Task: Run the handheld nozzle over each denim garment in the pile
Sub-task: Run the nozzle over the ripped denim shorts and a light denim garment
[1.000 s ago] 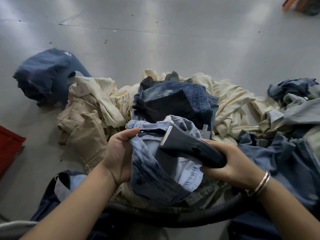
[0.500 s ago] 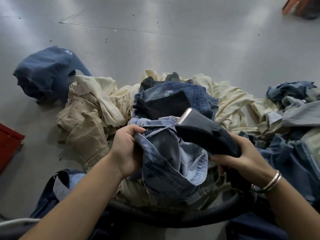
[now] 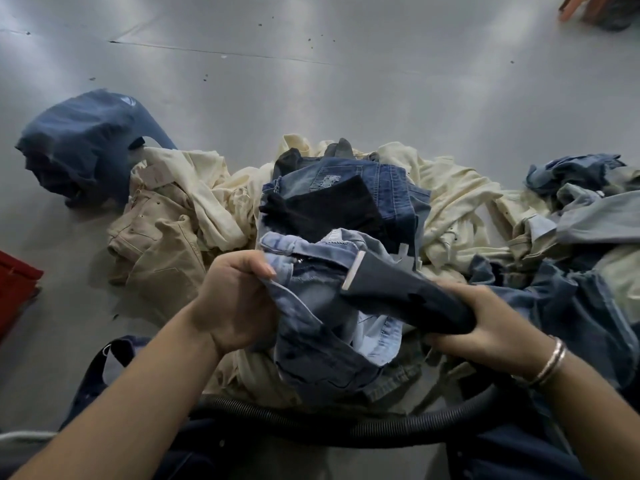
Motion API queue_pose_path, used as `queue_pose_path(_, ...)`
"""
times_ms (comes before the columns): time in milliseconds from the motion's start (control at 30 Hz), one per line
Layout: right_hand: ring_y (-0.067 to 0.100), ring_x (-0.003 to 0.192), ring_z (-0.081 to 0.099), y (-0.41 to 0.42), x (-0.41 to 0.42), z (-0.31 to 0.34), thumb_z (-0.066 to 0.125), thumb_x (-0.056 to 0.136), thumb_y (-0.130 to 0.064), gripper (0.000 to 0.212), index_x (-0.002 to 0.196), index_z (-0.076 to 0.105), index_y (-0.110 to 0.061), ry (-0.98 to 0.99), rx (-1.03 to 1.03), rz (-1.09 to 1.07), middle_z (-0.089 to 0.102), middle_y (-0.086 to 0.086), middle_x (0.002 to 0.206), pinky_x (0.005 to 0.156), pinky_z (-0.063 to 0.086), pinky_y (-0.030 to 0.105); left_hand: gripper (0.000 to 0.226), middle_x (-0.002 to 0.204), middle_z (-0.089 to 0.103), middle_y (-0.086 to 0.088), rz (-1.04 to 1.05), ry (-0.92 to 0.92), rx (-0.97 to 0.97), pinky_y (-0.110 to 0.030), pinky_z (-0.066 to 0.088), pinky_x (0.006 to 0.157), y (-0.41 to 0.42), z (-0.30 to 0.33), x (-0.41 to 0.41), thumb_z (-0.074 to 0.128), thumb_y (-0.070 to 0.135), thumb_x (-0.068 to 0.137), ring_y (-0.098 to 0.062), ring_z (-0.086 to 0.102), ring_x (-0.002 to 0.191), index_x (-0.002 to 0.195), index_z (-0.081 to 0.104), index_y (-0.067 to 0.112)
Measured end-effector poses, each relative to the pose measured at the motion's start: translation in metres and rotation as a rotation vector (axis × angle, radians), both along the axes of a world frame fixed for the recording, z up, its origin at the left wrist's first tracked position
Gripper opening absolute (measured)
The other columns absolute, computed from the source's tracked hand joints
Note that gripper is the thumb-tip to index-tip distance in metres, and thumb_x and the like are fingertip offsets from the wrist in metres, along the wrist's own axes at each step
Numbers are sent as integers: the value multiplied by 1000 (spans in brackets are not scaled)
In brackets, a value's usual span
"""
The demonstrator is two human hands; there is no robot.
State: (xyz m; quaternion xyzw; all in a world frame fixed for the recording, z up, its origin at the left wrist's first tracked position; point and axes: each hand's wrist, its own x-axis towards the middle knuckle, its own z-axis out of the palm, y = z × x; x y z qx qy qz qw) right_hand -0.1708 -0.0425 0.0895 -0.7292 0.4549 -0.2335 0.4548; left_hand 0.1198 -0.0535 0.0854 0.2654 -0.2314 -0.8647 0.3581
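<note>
A light blue denim garment (image 3: 322,327) is bunched up in front of me, and my left hand (image 3: 232,299) grips its waistband edge. My right hand (image 3: 485,323) holds the dark handheld nozzle (image 3: 401,299), whose silver-edged mouth lies against the denim near the waistband. A black ribbed hose (image 3: 311,424) curves across the bottom from the nozzle. Behind lies the pile: dark blue jeans (image 3: 374,188) with a black piece on top, and cream and beige garments (image 3: 180,216) around them.
A dark blue garment (image 3: 83,147) lies apart on the grey floor at the left. More blue denim (image 3: 581,306) is heaped at the right. A red object (image 3: 14,285) shows at the left edge. Dark straps (image 3: 100,368) lie near my left arm.
The nozzle was lifted up off the garment half a second ago and has come back down onto the denim near the waistband. My left hand keeps its grip.
</note>
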Motion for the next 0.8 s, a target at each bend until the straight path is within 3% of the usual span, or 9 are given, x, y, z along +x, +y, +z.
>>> queue_pose_path(67, 26, 74, 68, 1, 8, -1, 71, 63, -15, 67, 106, 57, -65, 32, -4, 27, 72, 3, 94, 66, 55, 40, 57, 120, 63, -25, -16, 63, 8, -48, 46, 100, -1, 0, -3, 54, 12, 65, -37, 61, 112, 117, 62, -9)
queue_pose_path(200, 32, 75, 67, 1, 15, 1, 67, 62, -27, 68, 112, 51, -69, 1, -62, 29, 72, 10, 92, 66, 54, 46, 57, 121, 63, -23, -27, 59, 14, -49, 46, 100, -2, -3, -5, 48, 18, 70, -36, 62, 111, 119, 62, -5)
queue_pose_path(300, 32, 78, 68, 1, 27, 7, 68, 65, -26, 65, 115, 53, -63, -8, -143, 37, 73, 7, 93, 66, 54, 41, 42, 97, 70, -24, -58, 83, 70, -42, 55, 85, 4, -8, -16, 60, 15, 70, -36, 68, 90, 104, 67, -8)
queue_pose_path(367, 15, 80, 70, -1, 38, 12, 72, 67, -16, 57, 112, 62, -48, -96, -178, 7, 73, -8, 93, 68, 55, 28, 32, 85, 73, -15, -101, 16, 82, -37, 56, 84, 11, -15, -26, 73, 14, 58, -28, 70, 83, 87, 72, -1)
queue_pose_path(433, -5, 67, 64, -5, 39, 18, 71, 65, -6, 47, 99, 65, -37, -229, -173, -53, 70, -22, 80, 59, 50, 13, 39, 94, 72, -16, -107, 7, 108, -38, 51, 93, 14, -16, -32, 75, 13, 58, -29, 69, 93, 95, 70, -1)
queue_pose_path(500, -2, 48, 58, -7, 28, 24, 68, 63, -1, 37, 79, 69, -34, -327, -115, -130, 66, -16, 61, 45, 45, 12, 48, 116, 65, -24, -50, 32, 89, -43, 45, 101, 12, -7, -26, 66, 15, 72, -36, 61, 110, 115, 62, -6)
queue_pose_path(567, 7, 39, 57, -7, 10, 29, 67, 62, -3, 38, 78, 71, -37, -322, -53, -140, 63, -6, 53, 41, 44, 16, 52, 131, 53, -31, -15, 134, 86, -45, 36, 109, 6, -1, -13, 46, 16, 86, -41, 51, 123, 130, 48, -13)
queue_pose_path(667, 6, 52, 62, 0, -4, 29, 71, 62, -8, 50, 92, 69, -48, -157, -18, -29, 68, -4, 67, 48, 49, 19, 56, 140, 41, -33, -15, 188, 46, -46, 22, 115, 4, -2, 3, 30, 18, 93, -43, 39, 133, 137, 36, -15)
queue_pose_path(800, 16, 75, 69, 5, 7, 16, 72, 65, -16, 66, 111, 57, -62, 29, -6, 84, 73, -6, 94, 65, 57, 31, 56, 140, 41, -33, -10, 141, 18, -48, 19, 116, 5, -4, 5, 32, 20, 93, -43, 38, 133, 137, 37, -15)
